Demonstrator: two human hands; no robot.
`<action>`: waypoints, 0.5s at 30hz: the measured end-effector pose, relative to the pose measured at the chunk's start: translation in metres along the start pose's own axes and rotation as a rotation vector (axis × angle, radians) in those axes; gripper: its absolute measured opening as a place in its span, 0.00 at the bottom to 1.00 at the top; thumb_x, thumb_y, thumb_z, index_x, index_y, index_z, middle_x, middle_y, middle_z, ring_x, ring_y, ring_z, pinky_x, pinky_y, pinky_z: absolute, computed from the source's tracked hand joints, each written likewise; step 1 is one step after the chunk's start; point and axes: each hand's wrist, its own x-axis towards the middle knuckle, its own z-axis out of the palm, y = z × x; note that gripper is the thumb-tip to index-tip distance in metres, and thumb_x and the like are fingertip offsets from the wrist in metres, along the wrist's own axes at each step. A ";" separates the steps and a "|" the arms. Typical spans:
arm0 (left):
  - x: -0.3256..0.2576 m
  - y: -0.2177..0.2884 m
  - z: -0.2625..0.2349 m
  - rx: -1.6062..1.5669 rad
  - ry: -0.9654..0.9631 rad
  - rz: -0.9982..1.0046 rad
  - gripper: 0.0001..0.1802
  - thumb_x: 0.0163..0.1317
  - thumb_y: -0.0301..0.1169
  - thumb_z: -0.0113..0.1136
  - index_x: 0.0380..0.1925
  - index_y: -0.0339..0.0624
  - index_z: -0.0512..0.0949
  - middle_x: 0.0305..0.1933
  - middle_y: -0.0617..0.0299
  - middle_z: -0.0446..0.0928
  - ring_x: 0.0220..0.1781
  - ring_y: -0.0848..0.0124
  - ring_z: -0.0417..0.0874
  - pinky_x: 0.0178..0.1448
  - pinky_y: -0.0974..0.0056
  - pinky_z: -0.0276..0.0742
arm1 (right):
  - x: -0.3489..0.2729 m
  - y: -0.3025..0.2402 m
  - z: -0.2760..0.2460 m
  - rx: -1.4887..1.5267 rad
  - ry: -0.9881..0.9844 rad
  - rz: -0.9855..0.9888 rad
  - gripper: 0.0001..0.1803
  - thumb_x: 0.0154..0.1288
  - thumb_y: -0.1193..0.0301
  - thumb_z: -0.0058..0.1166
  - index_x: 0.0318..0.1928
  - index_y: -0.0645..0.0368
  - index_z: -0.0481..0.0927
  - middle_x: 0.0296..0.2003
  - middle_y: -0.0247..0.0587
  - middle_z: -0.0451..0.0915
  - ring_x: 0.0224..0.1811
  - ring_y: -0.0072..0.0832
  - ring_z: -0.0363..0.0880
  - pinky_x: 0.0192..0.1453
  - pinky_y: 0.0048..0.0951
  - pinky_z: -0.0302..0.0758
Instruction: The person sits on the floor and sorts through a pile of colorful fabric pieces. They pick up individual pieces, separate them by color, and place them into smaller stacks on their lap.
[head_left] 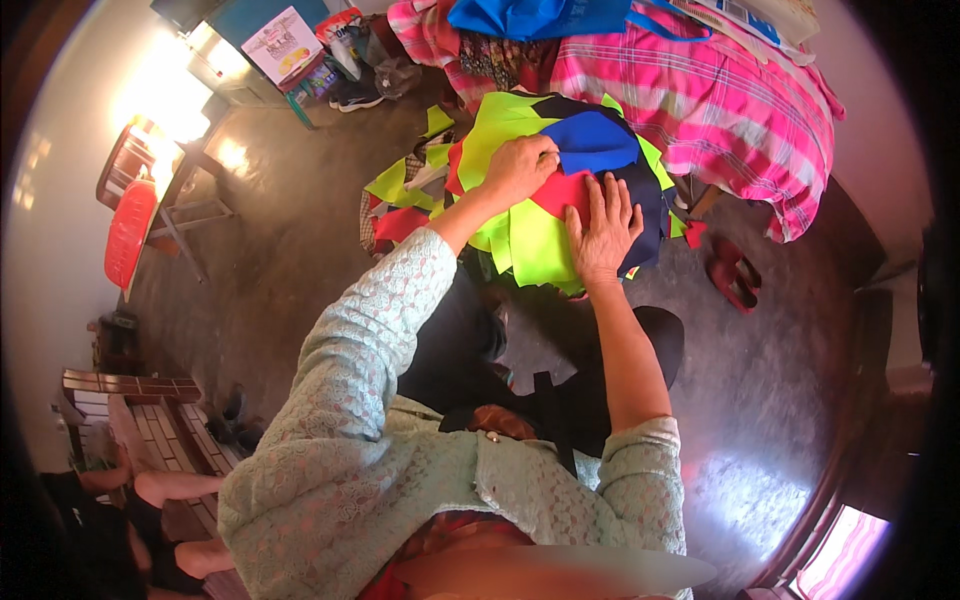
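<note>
A pile of cut cloth pieces in neon yellow, blue, red and dark navy is heaped in front of me. My left hand (522, 168) is closed, its fingertips pinching cloth where the blue cloth piece (595, 142) meets the red cloth piece (562, 196). My right hand (604, 232) lies flat with spread fingers over the red piece's right part and the dark navy cloth (648, 205). Neon yellow cloth (540, 245) hangs down the near side of the heap. What supports the pile is hidden beneath it.
More cloth scraps (400, 190) lie left of the heap. Behind stands a bed or table under a pink plaid cover (700, 110), with a blue bag (540, 15) on it. Dark red shoes (733, 275) sit on the floor at right. A red plastic chair (130, 235) stands left; another person's legs (180, 490) show lower left.
</note>
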 end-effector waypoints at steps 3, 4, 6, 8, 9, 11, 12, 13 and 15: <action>-0.012 0.004 0.003 -0.008 0.071 0.135 0.07 0.59 0.32 0.56 0.32 0.40 0.79 0.36 0.53 0.81 0.38 0.52 0.81 0.42 0.53 0.77 | -0.001 0.003 0.006 0.009 0.002 0.004 0.31 0.62 0.51 0.50 0.62 0.51 0.70 0.63 0.42 0.67 0.69 0.39 0.58 0.71 0.51 0.45; -0.017 0.006 0.003 0.007 0.038 0.116 0.07 0.59 0.31 0.57 0.32 0.40 0.79 0.38 0.55 0.81 0.41 0.54 0.81 0.45 0.54 0.76 | -0.002 0.004 0.007 0.016 0.025 0.005 0.29 0.63 0.52 0.50 0.61 0.53 0.70 0.62 0.43 0.68 0.68 0.39 0.59 0.71 0.50 0.46; -0.026 0.008 0.006 0.049 0.065 0.186 0.07 0.59 0.30 0.57 0.34 0.38 0.78 0.42 0.54 0.81 0.44 0.55 0.81 0.50 0.56 0.75 | -0.002 0.007 0.010 0.027 0.077 0.007 0.27 0.64 0.55 0.50 0.58 0.56 0.71 0.58 0.45 0.70 0.67 0.40 0.61 0.70 0.50 0.47; -0.031 0.009 0.007 0.068 0.087 0.217 0.07 0.59 0.29 0.58 0.35 0.38 0.78 0.44 0.55 0.81 0.47 0.55 0.80 0.53 0.56 0.74 | -0.002 0.015 0.011 0.175 0.078 0.024 0.22 0.65 0.59 0.49 0.55 0.58 0.72 0.54 0.45 0.72 0.64 0.41 0.63 0.70 0.48 0.48; -0.033 0.010 0.007 0.066 0.095 0.213 0.07 0.59 0.29 0.58 0.35 0.39 0.78 0.45 0.55 0.81 0.48 0.56 0.80 0.54 0.56 0.74 | -0.001 0.018 0.011 0.250 0.078 0.033 0.20 0.65 0.61 0.48 0.53 0.59 0.72 0.51 0.46 0.72 0.63 0.41 0.64 0.70 0.48 0.49; -0.036 0.010 0.006 0.074 0.112 0.229 0.07 0.58 0.28 0.59 0.35 0.39 0.78 0.45 0.56 0.81 0.49 0.57 0.80 0.55 0.57 0.73 | 0.002 0.025 0.013 0.377 0.153 -0.002 0.13 0.65 0.68 0.47 0.47 0.59 0.73 0.43 0.45 0.72 0.55 0.42 0.68 0.68 0.44 0.53; -0.035 0.010 0.004 0.084 0.121 0.248 0.06 0.58 0.28 0.59 0.35 0.39 0.78 0.45 0.56 0.81 0.49 0.57 0.80 0.56 0.57 0.73 | 0.003 0.031 0.011 0.439 0.100 0.011 0.12 0.64 0.68 0.47 0.46 0.59 0.74 0.43 0.45 0.73 0.53 0.42 0.69 0.67 0.43 0.53; -0.036 0.009 0.002 0.094 0.130 0.268 0.06 0.58 0.28 0.59 0.35 0.39 0.78 0.44 0.56 0.81 0.49 0.57 0.80 0.56 0.57 0.72 | 0.002 0.036 0.011 0.501 0.047 0.024 0.12 0.64 0.69 0.47 0.46 0.59 0.74 0.42 0.45 0.73 0.51 0.42 0.69 0.67 0.42 0.54; -0.038 0.011 0.000 0.165 0.047 0.292 0.08 0.56 0.30 0.61 0.35 0.40 0.78 0.46 0.57 0.79 0.51 0.59 0.78 0.58 0.58 0.70 | 0.003 0.039 0.011 0.591 0.126 0.006 0.10 0.61 0.75 0.48 0.43 0.61 0.75 0.37 0.45 0.74 0.45 0.42 0.72 0.60 0.38 0.61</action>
